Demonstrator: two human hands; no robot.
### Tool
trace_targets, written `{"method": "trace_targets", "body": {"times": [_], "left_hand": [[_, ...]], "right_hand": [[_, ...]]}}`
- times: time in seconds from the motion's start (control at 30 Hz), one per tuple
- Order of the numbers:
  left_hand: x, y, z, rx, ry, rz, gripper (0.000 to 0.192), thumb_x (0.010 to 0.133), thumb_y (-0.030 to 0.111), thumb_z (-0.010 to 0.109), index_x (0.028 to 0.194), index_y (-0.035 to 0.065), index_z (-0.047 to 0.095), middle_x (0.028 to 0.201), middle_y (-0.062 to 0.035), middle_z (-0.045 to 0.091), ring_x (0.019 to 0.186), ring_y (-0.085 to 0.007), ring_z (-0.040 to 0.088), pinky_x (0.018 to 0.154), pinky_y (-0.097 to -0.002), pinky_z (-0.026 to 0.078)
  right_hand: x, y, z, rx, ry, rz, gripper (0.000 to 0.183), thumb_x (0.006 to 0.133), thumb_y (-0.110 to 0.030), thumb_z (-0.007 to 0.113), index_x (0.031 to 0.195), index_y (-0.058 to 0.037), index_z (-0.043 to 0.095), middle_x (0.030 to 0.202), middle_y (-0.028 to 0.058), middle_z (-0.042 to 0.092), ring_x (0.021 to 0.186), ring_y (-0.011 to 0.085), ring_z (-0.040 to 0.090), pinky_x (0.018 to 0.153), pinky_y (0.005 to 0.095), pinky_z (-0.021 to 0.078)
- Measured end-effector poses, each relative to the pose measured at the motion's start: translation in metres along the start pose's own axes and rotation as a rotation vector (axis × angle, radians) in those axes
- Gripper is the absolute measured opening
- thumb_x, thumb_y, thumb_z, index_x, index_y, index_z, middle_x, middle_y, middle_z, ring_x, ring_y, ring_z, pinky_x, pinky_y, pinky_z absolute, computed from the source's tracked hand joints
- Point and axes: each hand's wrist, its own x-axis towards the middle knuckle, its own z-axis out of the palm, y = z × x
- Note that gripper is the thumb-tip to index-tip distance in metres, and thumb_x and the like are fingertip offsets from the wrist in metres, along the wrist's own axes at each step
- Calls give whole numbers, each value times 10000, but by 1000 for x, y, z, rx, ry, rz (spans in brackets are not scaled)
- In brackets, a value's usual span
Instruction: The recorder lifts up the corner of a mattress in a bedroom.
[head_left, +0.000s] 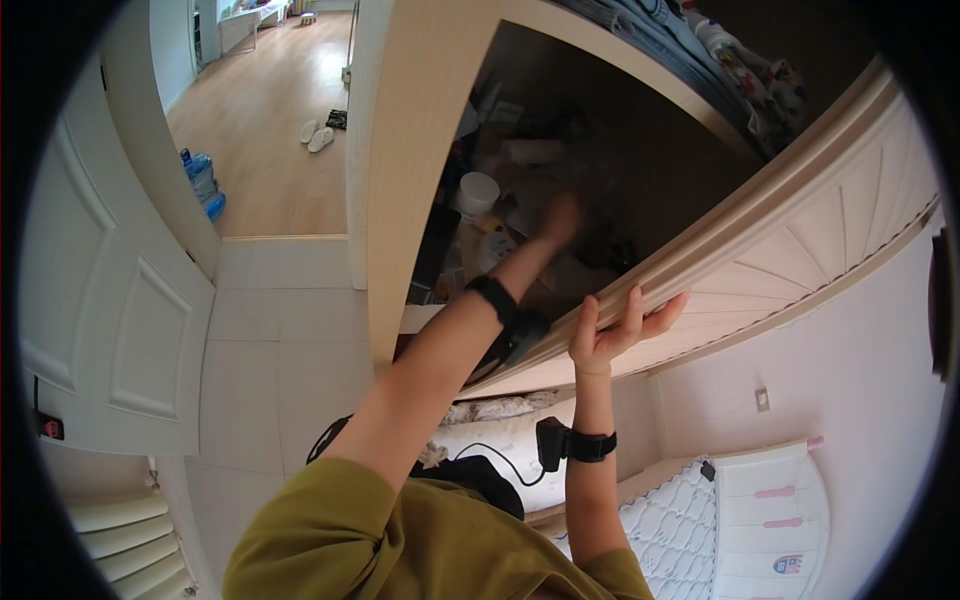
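My left hand (562, 221), blurred, reaches into a dark compartment of a light wood cabinet (439, 105); whether it holds anything cannot be told. Near it lie a white plastic tub (478, 193), a round white item (496, 249) and a pale box-like item (532, 151), among dim clutter. With its fingers curled over the edge, my right hand (626, 326) holds the cabinet door (780, 277), which stands open at the right. Both wrists wear black straps with small devices.
Folded jeans (660, 45) and patterned cloth (757, 82) lie on the adjoining shelf. A white door (112, 285) stands at the left. Beyond the doorway are a blue water bottle (202, 184) and white shoes (320, 140). A bed with a quilted mattress (667, 532) is at the lower right.
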Motion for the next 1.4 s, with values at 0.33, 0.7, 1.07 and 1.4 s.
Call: {"method": "trace_targets", "body": {"times": [0.33, 0.7, 1.07, 1.4], "left_hand": [[-100, 99, -85, -468, -56, 197, 287, 783, 125, 420, 1038, -6, 416, 1036, -177, 442, 955, -307, 417, 824, -326, 319], [-75, 178, -98, 431, -78, 1023, 242, 806, 133, 346, 914, 54, 548, 1038, -117, 483, 996, -291, 423, 860, -408, 286], [-67, 182, -75, 776, -272, 1181, 284, 818, 124, 304, 995, 86, 522, 1102, -58, 458, 1075, -261, 364, 911, -418, 207], [-63, 184, -78, 1057, -371, 1154, 325, 847, 232, 267, 1079, 110, 459, 1103, -15, 459, 1092, -208, 346, 914, -365, 212]], "right_hand": [[2, 8, 10, 22, 54, 100, 365, 625, -143, 576, 985, -147, 517, 1247, 280, 82, 1157, 401, 99, 924, 466, 88], [39, -1, -5, 287, -2, 269, 487, 745, -258, 449, 1134, 9, 329, 1214, 266, 202, 1134, 388, 199, 903, 432, 188], [18, -19, 3, 402, 111, 350, 784, 523, -289, 587, 1122, 100, 264, 1193, 270, 194, 1144, 371, 145, 933, 436, 108], [15, -29, -12, 472, 257, 422, 653, 565, -239, 547, 1056, 125, 318, 1158, 276, 241, 1127, 369, 167, 919, 469, 120]]}}
